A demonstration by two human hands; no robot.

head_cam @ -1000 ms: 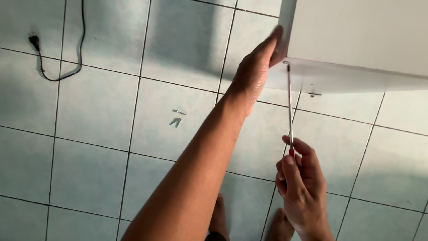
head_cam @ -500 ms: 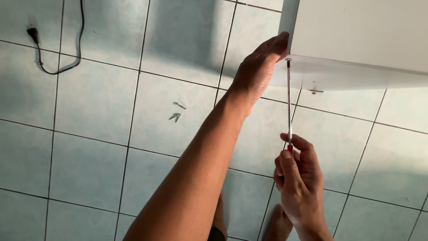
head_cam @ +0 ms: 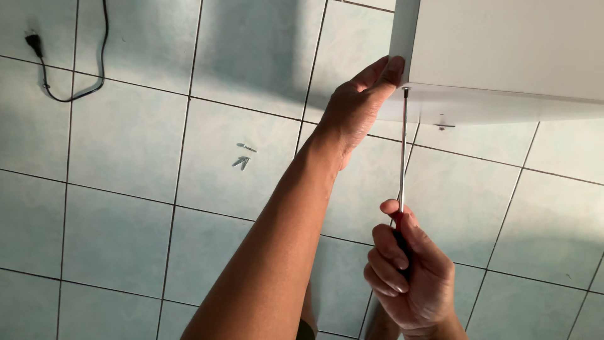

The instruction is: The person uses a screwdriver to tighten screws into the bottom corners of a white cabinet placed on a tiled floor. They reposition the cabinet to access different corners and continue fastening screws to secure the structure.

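Head view: our right hand [head_cam: 412, 277], fingers wrapped tight on dark handle of screwdriver [head_cam: 402, 148]; shaft upright, tip at underside edge of white board [head_cam: 503, 50], near corner. Our left hand [head_cam: 358, 107] steadies that corner, fingers closed flat against panel edge, thumb just beside tip. Loose screws [head_cam: 242, 157] on tiled floor [head_cam: 126, 138], well apart; black cable [head_cam: 69, 94] far left. Risk, we judge: tip slips off screw head under push, jabs nearby thumb or scars board; long shaft tilts easily.

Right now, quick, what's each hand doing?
Left hand: open, fingers pressed against the corner of the white panel.
Right hand: closed around the screwdriver, tip at the panel's edge.
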